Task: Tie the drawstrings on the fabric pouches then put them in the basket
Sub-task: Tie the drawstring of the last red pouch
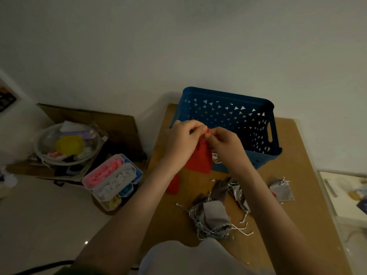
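Both left hand [183, 139] and right hand [226, 144] pinch red pouch [200, 157] drawstrings before blue basket [228, 108]; judged soft, light, limp

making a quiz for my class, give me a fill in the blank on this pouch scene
1. Both hands hold a ____ pouch by its top.
2. The basket behind the hands is ____.
3. The loose pile of pouches on the table is ____.

Missing words: red; blue; grey
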